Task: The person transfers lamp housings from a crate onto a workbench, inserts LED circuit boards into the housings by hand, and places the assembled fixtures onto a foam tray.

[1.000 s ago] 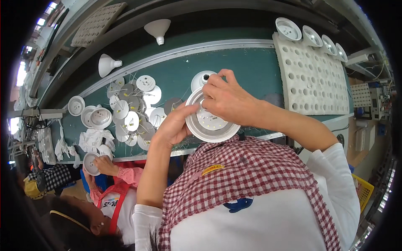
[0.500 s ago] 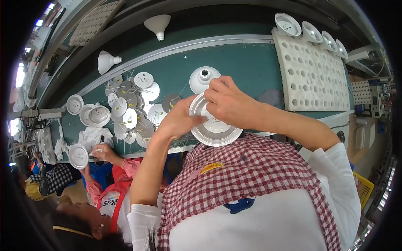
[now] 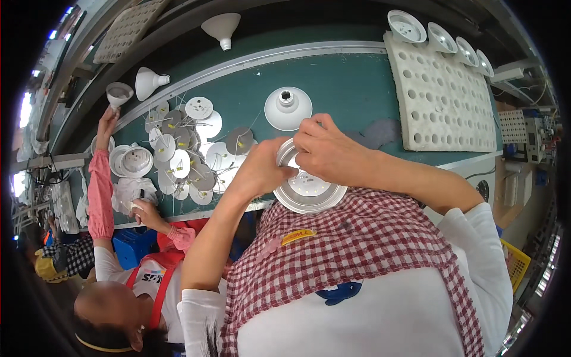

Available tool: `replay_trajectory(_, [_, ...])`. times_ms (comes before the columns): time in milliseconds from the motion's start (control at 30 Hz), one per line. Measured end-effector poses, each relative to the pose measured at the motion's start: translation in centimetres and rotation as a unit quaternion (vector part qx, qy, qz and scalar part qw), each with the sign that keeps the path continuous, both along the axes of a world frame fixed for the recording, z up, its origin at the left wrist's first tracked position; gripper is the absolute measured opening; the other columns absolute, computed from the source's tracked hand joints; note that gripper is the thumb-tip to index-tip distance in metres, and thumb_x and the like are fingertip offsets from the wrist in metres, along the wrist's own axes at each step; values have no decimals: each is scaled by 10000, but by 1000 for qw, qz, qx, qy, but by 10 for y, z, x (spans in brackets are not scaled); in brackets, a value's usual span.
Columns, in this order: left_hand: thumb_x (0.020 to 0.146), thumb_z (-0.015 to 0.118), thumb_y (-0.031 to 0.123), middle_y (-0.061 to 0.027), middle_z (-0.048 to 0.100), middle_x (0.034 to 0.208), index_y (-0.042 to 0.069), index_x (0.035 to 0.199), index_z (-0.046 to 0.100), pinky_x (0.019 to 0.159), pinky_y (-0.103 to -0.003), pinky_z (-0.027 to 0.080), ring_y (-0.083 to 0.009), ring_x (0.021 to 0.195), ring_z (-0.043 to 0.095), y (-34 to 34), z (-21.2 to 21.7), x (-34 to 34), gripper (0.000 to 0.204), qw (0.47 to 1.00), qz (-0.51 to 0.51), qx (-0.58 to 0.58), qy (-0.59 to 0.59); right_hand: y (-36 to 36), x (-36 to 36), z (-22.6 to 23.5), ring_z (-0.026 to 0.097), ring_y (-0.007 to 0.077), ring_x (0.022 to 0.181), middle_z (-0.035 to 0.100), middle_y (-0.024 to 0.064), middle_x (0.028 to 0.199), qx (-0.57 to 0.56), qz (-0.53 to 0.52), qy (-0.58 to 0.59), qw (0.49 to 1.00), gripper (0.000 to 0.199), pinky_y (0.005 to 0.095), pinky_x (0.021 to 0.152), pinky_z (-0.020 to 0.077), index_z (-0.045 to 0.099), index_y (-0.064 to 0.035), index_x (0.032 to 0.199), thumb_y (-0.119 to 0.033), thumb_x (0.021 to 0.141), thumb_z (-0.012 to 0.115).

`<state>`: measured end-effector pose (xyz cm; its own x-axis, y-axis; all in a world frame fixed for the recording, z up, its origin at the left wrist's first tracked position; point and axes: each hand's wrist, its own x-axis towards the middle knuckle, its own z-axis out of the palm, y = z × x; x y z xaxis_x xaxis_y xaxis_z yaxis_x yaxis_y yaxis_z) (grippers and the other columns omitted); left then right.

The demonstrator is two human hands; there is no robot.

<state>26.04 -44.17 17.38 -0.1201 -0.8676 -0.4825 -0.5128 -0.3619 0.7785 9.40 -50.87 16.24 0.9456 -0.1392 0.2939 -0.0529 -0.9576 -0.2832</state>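
Note:
My left hand point(image 3: 259, 169) is wrapped round the near-left side of a lamp housing point(image 3: 297, 204), a wide silvery cup tilted up towards me just above the apron. Its thumb reaches over the rim to a round white LED board point(image 3: 310, 185) with small yellow chips inside. Over the far side of the same board, my right hand point(image 3: 327, 149) is closed, fingertips pressed together in a pinch. Whatever those fingertips grip is hidden behind the knuckles. Just beyond my hands, a white lamp housing point(image 3: 288, 113) rests wide end down on the green table.
Left of my hands lies a heap of round LED boards point(image 3: 178, 160) with wires. A perforated white foam tray point(image 3: 443, 98) stands right, lamp housings point(image 3: 407, 27) along its far edge. At left, a co-worker's arm point(image 3: 102, 190) reaches up holding a lamp housing point(image 3: 119, 94).
The co-worker's arm has gone up to the far left, and a lamp housing is now held there. My hands stay at the LED board, with only a slight shift.

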Motion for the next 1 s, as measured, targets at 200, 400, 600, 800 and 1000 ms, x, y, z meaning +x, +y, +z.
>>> replay_trajectory(200, [650, 676, 53, -174, 642, 895, 13, 996, 596, 749, -372, 475, -311, 872, 620, 3, -1, -4, 357, 999, 1, -41, -20, -9, -12, 17, 507, 264, 925, 550, 109, 956, 204, -111, -96, 968, 309, 385, 822, 416, 585, -12, 937, -123, 665, 683])
replay_trajectory(400, [644, 660, 42, -190, 636, 886, 11, 969, 601, 746, -389, 478, -336, 856, 613, 0, 9, -9, 332, 997, -14, -68, -19, -13, -15, 24, 615, 295, 877, 612, 192, 975, 415, -229, 188, 860, 560, 353, 765, 488, 527, 17, 1064, -193, 601, 762])
replay_trajectory(600, [642, 664, 44, -182, 640, 876, 3, 1005, 586, 740, -360, 472, -310, 837, 625, 1, 15, -12, 373, 995, -45, -70, -53, -4, -16, 7, 635, 269, 788, 642, 161, 846, 414, -227, 154, 868, 467, 345, 721, 491, 590, 1, 937, -198, 562, 784])
replay_trajectory(800, [654, 648, 37, -209, 629, 846, 3, 985, 585, 714, -381, 474, -360, 807, 611, 4, 16, -16, 339, 990, -40, -105, -84, 1, -21, 3, 634, 205, 735, 658, 107, 806, 473, -246, 124, 837, 388, 308, 690, 485, 631, -26, 872, -185, 557, 792])
replay_trajectory(1000, [673, 644, 38, -194, 635, 792, 6, 1013, 584, 694, -367, 482, -329, 763, 630, 7, 22, -21, 347, 983, -46, -132, -118, 7, -24, -5, 642, 219, 742, 666, 123, 829, 509, -266, 105, 812, 409, 319, 689, 494, 659, -36, 897, -213, 551, 786])
